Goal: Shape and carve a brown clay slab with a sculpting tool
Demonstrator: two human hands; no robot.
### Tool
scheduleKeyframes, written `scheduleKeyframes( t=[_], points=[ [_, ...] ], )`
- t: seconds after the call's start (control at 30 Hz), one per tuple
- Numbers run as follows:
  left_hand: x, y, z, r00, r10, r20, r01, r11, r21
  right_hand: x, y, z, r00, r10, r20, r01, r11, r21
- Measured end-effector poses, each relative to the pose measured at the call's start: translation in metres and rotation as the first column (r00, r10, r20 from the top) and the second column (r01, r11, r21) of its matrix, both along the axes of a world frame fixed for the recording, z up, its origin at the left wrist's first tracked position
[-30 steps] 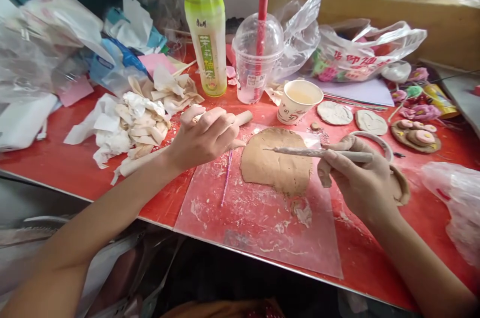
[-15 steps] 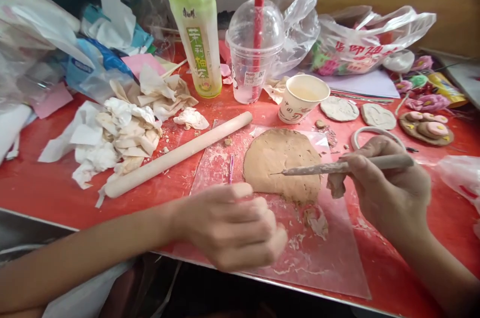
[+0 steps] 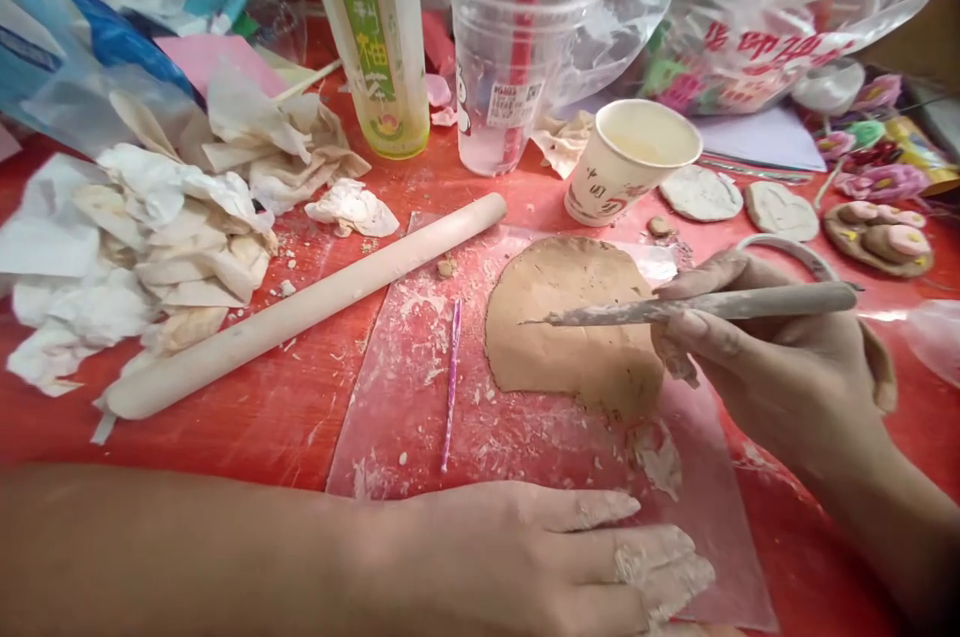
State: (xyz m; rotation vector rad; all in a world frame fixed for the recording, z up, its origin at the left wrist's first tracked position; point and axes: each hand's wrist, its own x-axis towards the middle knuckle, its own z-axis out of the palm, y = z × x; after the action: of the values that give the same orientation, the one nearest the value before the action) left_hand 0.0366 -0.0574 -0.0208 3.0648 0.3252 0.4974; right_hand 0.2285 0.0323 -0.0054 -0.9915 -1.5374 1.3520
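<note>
A flat slab of brown clay [image 3: 570, 362] lies on a clear plastic sheet [image 3: 397, 417] dusted with dried clay. My right hand [image 3: 802, 367] grips a clay-smeared needle tool [image 3: 720, 305] like a pen, its thin tip over the left part of the slab; contact with the clay is not clear. My left hand [image 3: 555, 557] is spread, fingers stretched to the right, along the sheet's near side below the slab. Whitish clay coats its fingertips, and it holds nothing. Between slab and rolling pin [image 3: 315, 307] lies a thin purple stick [image 3: 451, 387]. A clay scrap [image 3: 656, 457] sits by the slab's lower right.
Crumpled tissues [image 3: 172, 237] pile up at the left. Behind the slab stand a paper cup [image 3: 630, 162] of cloudy liquid, a lidded plastic cup [image 3: 487, 67] with a red straw and a drink bottle [image 3: 375, 47]. Clay discs [image 3: 780, 210] and a plastic bag [image 3: 750, 47] are at the right.
My left hand has come down toward the near edge and its curled fingers have straightened, uncovering the purple stick. The needle tip has shifted slightly left over the slab. The view is closer.
</note>
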Motion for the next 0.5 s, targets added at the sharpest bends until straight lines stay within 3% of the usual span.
scheduleKeyframes(
  t=[0.17, 0.5],
  points=[
    [0.002, 0.001, 0.0, 0.999, 0.041, -0.027, -0.042, 0.998, -0.043, 0.0, -0.005, 0.0, 1.0, 0.006, -0.003, -0.006, 0.998, -0.061],
    [0.006, 0.002, -0.015, 0.996, 0.083, -0.013, -0.083, 0.996, 0.028, -0.007, -0.015, 0.004, 0.971, -0.164, 0.174, 0.173, 0.984, -0.035]
  ],
)
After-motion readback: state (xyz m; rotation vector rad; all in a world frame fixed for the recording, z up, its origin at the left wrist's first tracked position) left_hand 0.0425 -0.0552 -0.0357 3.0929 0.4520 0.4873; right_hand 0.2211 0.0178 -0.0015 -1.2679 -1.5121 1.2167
